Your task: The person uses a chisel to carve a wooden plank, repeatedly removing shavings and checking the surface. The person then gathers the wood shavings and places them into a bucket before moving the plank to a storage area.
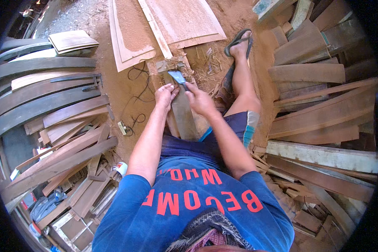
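Observation:
My right hand [197,100] grips a flat, broad, light-blue metal blade [176,76] by its dark handle, holding it over a long wooden board [182,119] between my legs. My left hand [166,94] is closed just left of the blade, at the board; whatever is in its fingers is too hidden to make out. Pale wood shavings [185,69] lie around the board's far end, beside a small grey block [161,66] that I cannot identify.
Stacked planks [42,92] crowd the left, more boards [323,113] the right. Shaped panels with sawdust [197,25] lie ahead beside a long batten [153,23]. A dark cord [136,96] snakes over the dusty ground at left. My sandaled foot [239,44] is stretched forward at right.

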`<action>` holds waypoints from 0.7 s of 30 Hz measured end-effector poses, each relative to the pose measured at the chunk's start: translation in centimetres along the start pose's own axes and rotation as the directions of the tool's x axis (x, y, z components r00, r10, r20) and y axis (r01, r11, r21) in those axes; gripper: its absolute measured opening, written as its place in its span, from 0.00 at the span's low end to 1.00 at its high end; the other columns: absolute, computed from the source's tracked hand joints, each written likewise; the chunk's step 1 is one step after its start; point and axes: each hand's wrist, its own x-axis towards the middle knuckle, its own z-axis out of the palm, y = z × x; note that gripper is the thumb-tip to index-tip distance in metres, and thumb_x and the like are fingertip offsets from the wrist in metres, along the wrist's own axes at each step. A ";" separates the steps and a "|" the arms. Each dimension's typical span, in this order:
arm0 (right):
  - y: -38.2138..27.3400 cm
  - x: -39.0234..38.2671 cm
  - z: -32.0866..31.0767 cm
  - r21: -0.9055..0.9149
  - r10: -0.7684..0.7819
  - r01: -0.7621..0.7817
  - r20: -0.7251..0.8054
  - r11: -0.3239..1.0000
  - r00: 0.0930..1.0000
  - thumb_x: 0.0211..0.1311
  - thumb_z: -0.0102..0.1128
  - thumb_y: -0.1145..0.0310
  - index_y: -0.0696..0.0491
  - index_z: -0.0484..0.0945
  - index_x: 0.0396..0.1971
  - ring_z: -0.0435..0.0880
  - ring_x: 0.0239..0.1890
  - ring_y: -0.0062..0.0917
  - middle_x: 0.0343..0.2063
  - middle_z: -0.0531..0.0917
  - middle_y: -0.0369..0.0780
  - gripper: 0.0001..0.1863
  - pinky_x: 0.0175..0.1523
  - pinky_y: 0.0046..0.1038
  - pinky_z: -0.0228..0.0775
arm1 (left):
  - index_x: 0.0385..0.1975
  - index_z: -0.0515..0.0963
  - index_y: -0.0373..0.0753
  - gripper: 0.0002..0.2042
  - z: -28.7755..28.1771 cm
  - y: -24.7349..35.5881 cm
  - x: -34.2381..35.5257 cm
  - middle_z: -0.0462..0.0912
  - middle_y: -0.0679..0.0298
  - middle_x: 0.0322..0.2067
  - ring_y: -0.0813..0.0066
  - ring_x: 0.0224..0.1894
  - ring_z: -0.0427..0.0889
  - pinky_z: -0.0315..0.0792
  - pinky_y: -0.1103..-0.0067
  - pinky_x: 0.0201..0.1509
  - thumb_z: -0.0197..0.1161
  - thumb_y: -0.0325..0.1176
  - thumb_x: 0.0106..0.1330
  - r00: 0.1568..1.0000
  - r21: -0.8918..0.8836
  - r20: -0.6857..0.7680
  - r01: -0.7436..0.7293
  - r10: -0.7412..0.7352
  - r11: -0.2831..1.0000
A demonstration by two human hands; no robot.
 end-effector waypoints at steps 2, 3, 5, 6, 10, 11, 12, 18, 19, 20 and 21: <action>1.0 -0.2 -2.0 -0.006 -0.031 0.031 -0.052 1.000 0.998 0.69 0.53 0.55 0.37 0.73 0.65 0.84 0.45 0.53 0.45 0.84 0.55 0.25 0.52 0.49 0.76 | 0.55 0.70 0.24 0.14 -0.3 -0.1 -0.3 0.82 0.50 0.46 0.61 0.43 0.87 0.85 0.73 0.50 0.53 0.21 0.72 0.999 -0.035 0.013 0.043 -0.043 0.998; 0.7 -0.5 -2.1 -0.032 0.009 -0.011 -0.049 0.999 0.999 0.69 0.52 0.55 0.36 0.73 0.65 0.84 0.44 0.54 0.43 0.84 0.56 0.24 0.52 0.50 0.76 | 0.55 0.70 0.24 0.14 -0.3 0.0 -0.2 0.82 0.50 0.47 0.62 0.43 0.87 0.85 0.73 0.51 0.53 0.20 0.72 0.999 -0.036 0.007 0.036 -0.036 0.999; -0.8 -2.6 -2.8 -0.096 0.093 -0.096 -0.032 0.991 0.995 0.69 0.52 0.56 0.35 0.73 0.65 0.84 0.43 0.56 0.39 0.84 0.58 0.24 0.51 0.51 0.75 | 0.55 0.70 0.24 0.14 -0.3 -0.1 -0.3 0.83 0.49 0.48 0.62 0.44 0.86 0.84 0.73 0.52 0.51 0.20 0.73 0.999 -0.050 -0.015 0.032 -0.032 0.998; -1.7 -3.6 -3.2 -0.107 0.119 -0.117 0.013 0.987 0.993 0.69 0.52 0.56 0.35 0.74 0.65 0.84 0.42 0.56 0.38 0.84 0.59 0.24 0.51 0.52 0.75 | 0.55 0.71 0.24 0.14 -0.1 -0.2 -0.3 0.83 0.49 0.48 0.62 0.44 0.86 0.84 0.72 0.53 0.51 0.19 0.73 1.000 -0.052 -0.016 0.018 -0.019 0.998; -3.4 -6.5 -2.2 -0.176 0.145 -0.128 0.087 0.976 0.986 0.69 0.54 0.56 0.35 0.73 0.65 0.84 0.38 0.57 0.33 0.84 0.58 0.24 0.46 0.53 0.76 | 0.53 0.74 0.25 0.13 -0.9 -0.7 0.4 0.83 0.54 0.47 0.64 0.48 0.85 0.82 0.70 0.55 0.51 0.19 0.72 0.998 -0.029 0.055 -0.002 0.004 1.000; -3.6 -6.7 -1.7 -0.185 0.152 -0.136 0.075 0.973 0.986 0.69 0.54 0.56 0.35 0.72 0.66 0.84 0.37 0.56 0.32 0.84 0.58 0.25 0.45 0.53 0.76 | 0.53 0.73 0.25 0.13 -0.9 -0.8 0.3 0.83 0.54 0.48 0.64 0.49 0.84 0.82 0.70 0.55 0.51 0.19 0.72 0.999 -0.025 0.051 -0.001 0.002 1.000; -3.8 -6.7 -1.2 -0.193 0.159 -0.144 0.063 0.970 0.985 0.69 0.54 0.56 0.34 0.71 0.66 0.85 0.36 0.56 0.31 0.85 0.57 0.25 0.44 0.54 0.76 | 0.54 0.73 0.25 0.13 -1.0 -0.9 0.3 0.82 0.54 0.48 0.63 0.50 0.84 0.82 0.70 0.55 0.51 0.19 0.72 0.999 -0.021 0.046 0.000 0.001 1.000; -5.1 -2.6 1.1 -0.272 0.196 -0.181 0.027 0.945 0.980 0.70 0.53 0.59 0.35 0.68 0.69 0.86 0.38 0.53 0.34 0.85 0.56 0.27 0.46 0.55 0.76 | 0.53 0.73 0.26 0.12 -0.6 -1.0 0.4 0.84 0.54 0.45 0.64 0.46 0.86 0.83 0.68 0.53 0.54 0.21 0.72 1.000 -0.011 -0.018 -0.005 0.004 1.000; -5.5 -1.5 1.4 -0.257 0.190 -0.184 0.000 0.949 0.982 0.70 0.53 0.59 0.35 0.67 0.69 0.86 0.38 0.53 0.34 0.85 0.56 0.27 0.46 0.55 0.76 | 0.54 0.72 0.26 0.13 -0.7 -0.8 0.5 0.83 0.53 0.45 0.63 0.46 0.86 0.83 0.68 0.53 0.54 0.22 0.72 1.000 -0.048 0.009 0.003 -0.002 0.999; -5.7 -1.0 1.2 -0.253 0.199 -0.186 0.024 0.949 0.980 0.71 0.53 0.59 0.35 0.68 0.68 0.86 0.40 0.53 0.36 0.85 0.56 0.26 0.48 0.54 0.76 | 0.54 0.72 0.25 0.13 -0.8 -0.7 0.5 0.83 0.52 0.45 0.63 0.46 0.86 0.83 0.69 0.53 0.54 0.22 0.73 0.999 -0.084 0.036 0.011 -0.008 0.996; -5.8 -0.7 0.9 -0.250 0.207 -0.189 0.048 0.950 0.977 0.71 0.52 0.58 0.36 0.69 0.68 0.85 0.42 0.52 0.38 0.85 0.56 0.25 0.49 0.52 0.76 | 0.55 0.71 0.25 0.13 -0.9 -0.6 0.5 0.83 0.52 0.45 0.62 0.46 0.86 0.84 0.69 0.53 0.55 0.23 0.73 0.998 -0.120 0.064 0.021 -0.014 0.993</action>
